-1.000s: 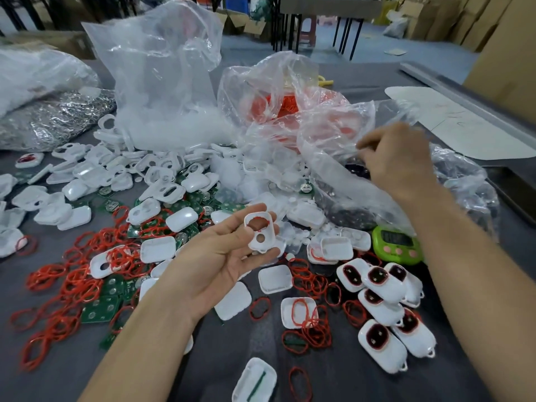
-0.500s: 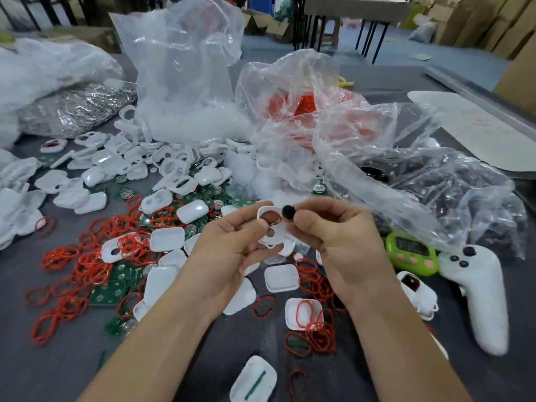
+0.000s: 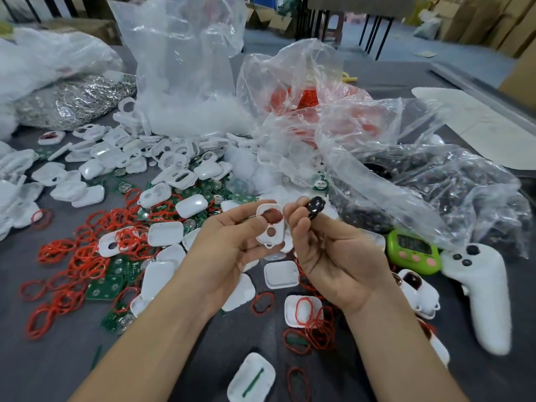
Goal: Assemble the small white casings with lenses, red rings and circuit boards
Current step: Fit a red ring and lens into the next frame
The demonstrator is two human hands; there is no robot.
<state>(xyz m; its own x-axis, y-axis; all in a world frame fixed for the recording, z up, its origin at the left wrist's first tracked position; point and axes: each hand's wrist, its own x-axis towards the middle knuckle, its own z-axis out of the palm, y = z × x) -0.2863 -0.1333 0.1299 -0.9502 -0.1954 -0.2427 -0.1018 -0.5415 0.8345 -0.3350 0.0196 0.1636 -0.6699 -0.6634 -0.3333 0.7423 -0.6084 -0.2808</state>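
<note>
Right now the lens-fitting step is in hand. Near the centre of the frame the left hand [image 3: 232,248] grips a small white casing [image 3: 268,227] between thumb and fingers, with its two openings facing the camera. A red rim shows round the larger opening, which I take to be a red ring already seated, though I cannot be sure. Just right of it, the right hand [image 3: 333,250] pinches a dark round lens [image 3: 316,205] at its fingertips. The lens is close beside the casing's upper edge and apart from it.

The next move, as I judge it, calls for turning the lens flat to the larger opening. It then needs centring over the ring and pressing home evenly, since a tilted lens could pinch or unseat the ring. A circuit board would follow. Loose circuit boards [image 3: 108,285] and spare red rings [image 3: 87,256] lie on the table [image 3: 58,367] at the left of the frame. More dark lenses seem to sit in the clear plastic bag [image 3: 435,192] at the right.
</note>
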